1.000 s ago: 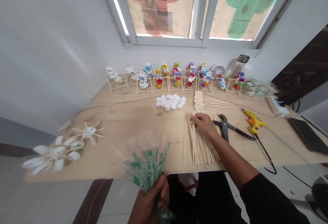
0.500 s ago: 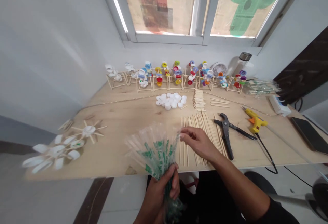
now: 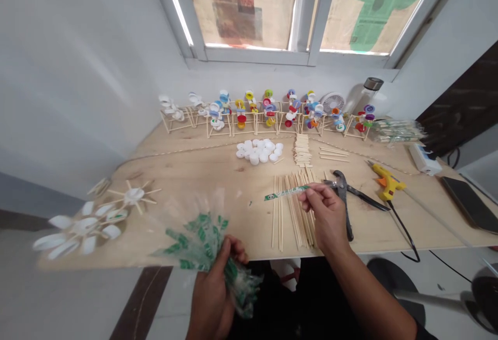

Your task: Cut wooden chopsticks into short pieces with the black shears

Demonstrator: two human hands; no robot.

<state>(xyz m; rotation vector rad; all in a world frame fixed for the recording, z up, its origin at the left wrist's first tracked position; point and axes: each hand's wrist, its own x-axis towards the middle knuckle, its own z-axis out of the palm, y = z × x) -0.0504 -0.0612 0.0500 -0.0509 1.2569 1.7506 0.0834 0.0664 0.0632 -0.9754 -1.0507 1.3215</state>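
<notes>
Sleeved bundle of green-printed plastic-wrapped sticks is held in front of the near edge of the plywood board. The left hand is closed round its lower end, and its tops fan out to the left. On the board, a row of bare sticks lies beside black cutters. Above that row the right hand pinches a single sleeved stick by one end, level and pointing left. Held only at its tip, this stick could swing down and scatter the bare sticks. The loosely fanned bundle might also shed a sleeve off the edge. Half a second earlier the right hand was at the bundle's top with no stick drawn out, and the bundle stood higher and more upright.
</notes>
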